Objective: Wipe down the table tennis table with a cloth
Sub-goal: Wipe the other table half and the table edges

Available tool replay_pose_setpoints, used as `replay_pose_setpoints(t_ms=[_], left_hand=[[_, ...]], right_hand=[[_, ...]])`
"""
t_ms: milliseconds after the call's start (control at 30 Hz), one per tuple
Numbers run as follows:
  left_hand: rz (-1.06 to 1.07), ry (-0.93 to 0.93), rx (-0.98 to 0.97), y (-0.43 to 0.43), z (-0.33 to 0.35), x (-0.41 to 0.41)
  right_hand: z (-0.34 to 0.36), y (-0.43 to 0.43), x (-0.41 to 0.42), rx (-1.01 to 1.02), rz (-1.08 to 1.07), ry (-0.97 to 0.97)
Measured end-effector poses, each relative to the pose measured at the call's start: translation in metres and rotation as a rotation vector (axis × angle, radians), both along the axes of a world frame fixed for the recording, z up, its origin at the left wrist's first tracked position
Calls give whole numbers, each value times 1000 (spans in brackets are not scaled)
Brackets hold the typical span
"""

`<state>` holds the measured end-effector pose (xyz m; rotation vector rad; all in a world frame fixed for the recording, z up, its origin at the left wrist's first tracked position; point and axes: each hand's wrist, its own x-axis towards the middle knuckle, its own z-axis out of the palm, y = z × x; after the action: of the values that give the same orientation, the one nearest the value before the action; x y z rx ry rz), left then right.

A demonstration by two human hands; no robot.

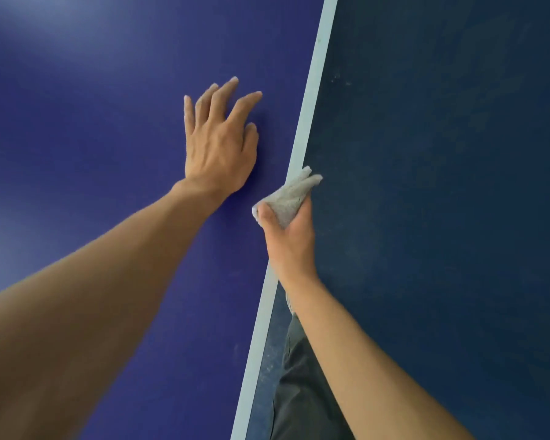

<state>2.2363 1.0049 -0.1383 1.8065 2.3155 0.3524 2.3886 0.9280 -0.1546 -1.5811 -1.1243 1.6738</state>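
Observation:
The blue table tennis table (pixel 92 106) fills the left of the view, and its white edge stripe (pixel 315 74) runs diagonally from top to bottom. My left hand (pixel 219 144) lies flat on the blue top with its fingers spread, a little way in from the edge. At the edge of the table my right hand (pixel 289 236) grips a bunched grey cloth (pixel 291 195). The cloth's tip lies against the white stripe.
Right of the table edge is a dark blue floor (pixel 442 185) with faint dusty marks. My leg in dark grey trousers (pixel 302 392) shows below, close to the table's side.

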Motion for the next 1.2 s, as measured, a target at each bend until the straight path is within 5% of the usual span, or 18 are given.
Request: replay_pose_setpoints(t_ms=[267, 633, 1000, 1200], left_hand=[[-31, 13, -71, 2, -16, -6], [6, -6, -45, 6, -14, -5], [14, 16, -2, 8, -17, -3], [16, 40, -28, 9, -15, -1]], right_hand=[[-2, 170, -19, 28, 23, -160], [17, 5, -2, -98, 12, -68], [-10, 276, -39, 56, -24, -130], [-3, 165, -14, 60, 33, -49]])
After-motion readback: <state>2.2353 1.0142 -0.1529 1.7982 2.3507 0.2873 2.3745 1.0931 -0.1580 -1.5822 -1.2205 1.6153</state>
